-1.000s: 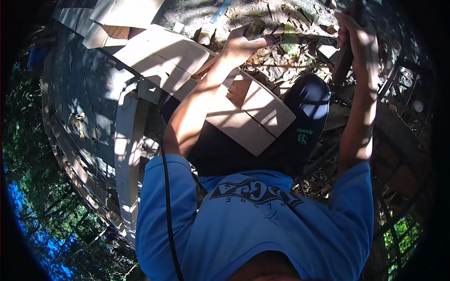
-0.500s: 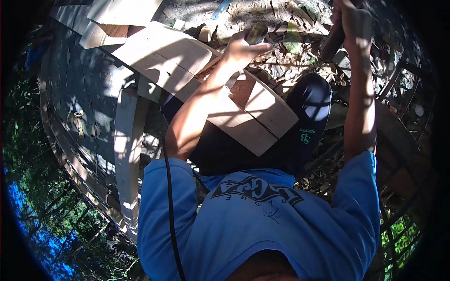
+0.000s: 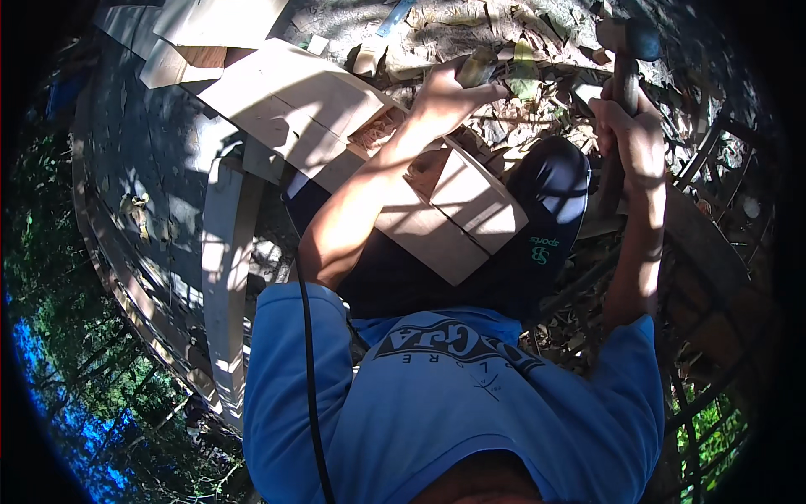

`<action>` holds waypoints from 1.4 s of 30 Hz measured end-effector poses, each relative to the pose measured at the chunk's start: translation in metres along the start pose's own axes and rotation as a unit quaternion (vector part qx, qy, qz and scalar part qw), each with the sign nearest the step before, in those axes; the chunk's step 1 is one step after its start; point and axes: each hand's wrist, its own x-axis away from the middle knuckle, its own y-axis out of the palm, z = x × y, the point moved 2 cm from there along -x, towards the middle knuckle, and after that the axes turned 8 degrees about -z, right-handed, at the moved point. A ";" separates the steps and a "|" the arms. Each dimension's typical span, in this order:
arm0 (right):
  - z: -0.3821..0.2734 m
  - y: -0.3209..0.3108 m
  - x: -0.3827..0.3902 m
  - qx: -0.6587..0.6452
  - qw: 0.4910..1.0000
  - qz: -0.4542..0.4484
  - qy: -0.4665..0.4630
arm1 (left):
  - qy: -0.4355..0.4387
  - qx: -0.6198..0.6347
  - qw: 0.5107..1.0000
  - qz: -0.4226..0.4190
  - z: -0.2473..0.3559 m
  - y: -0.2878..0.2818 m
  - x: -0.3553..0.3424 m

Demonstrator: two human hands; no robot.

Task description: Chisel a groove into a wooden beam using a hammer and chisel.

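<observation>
Across my lap lies a thick pale wooden board with a dark line along it and cut-out notches. My left hand is closed around a chisel, its yellowish handle end sticking out past the thumb; the blade is hidden behind the hand and forearm. One notch with reddish wood inside shows beside my left wrist, another holds curled shavings. At the right, my right hand grips the dark handle of a hammer, its head raised beyond the fist, apart from the chisel.
More wooden pieces are stacked at the far left under the board's far end. A curved plank stands to my left. Dry leaves and a blue strip lie on the ground ahead. A black cable hangs down over my shirt.
My right hand has come nearer to me, bringing the hammer's head into view. My left hand with the chisel has shifted slightly right.
</observation>
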 end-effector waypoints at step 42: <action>-0.067 -0.138 -0.026 -0.045 0.990 0.048 -0.129 | 0.206 -0.121 0.969 0.056 -0.003 0.003 0.030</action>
